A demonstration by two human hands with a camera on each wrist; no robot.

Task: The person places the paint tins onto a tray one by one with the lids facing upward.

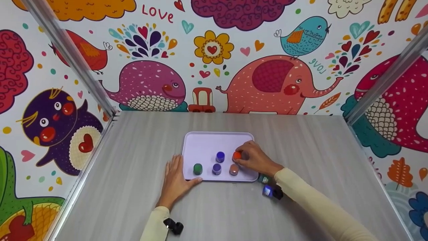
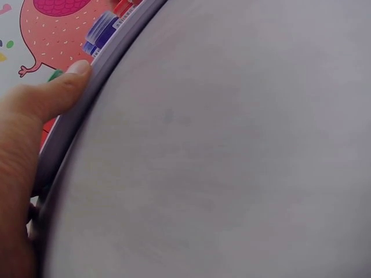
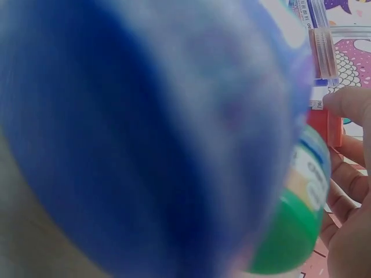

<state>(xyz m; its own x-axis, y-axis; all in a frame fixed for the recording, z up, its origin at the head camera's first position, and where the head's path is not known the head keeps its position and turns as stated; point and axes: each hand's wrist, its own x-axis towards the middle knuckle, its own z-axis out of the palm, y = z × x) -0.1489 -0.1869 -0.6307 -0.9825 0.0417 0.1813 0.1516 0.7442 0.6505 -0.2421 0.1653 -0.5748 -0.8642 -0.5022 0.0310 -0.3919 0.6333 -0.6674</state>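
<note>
head view: the right hand (image 1: 255, 158) rests on a white tray (image 1: 204, 145), its fingers curled round an orange-capped jar (image 1: 236, 155) at the tray's right side. just beside it stand two purple-capped jars (image 1: 220, 156), a green-capped jar (image 1: 198, 168) and a pale orange-capped jar (image 1: 233, 170). the left hand (image 1: 175, 179) lies flat on the grey table (image 1: 133, 167), fingers straight, thumb touching the tray's near left edge. two more jars (image 1: 266, 190) lie on the table under the right forearm. cartoon-animal walls enclose the table.

left wrist view: the thumb (image 2: 55, 95) presses the tray's rim (image 2: 87, 110); grey table fills the rest.

right wrist view: a blurred blue jar (image 3: 145, 133) and a green one (image 3: 295, 226) fill the foreground; beyond them the fingers (image 3: 348, 104) pinch the orange jar (image 3: 323, 124).
</note>
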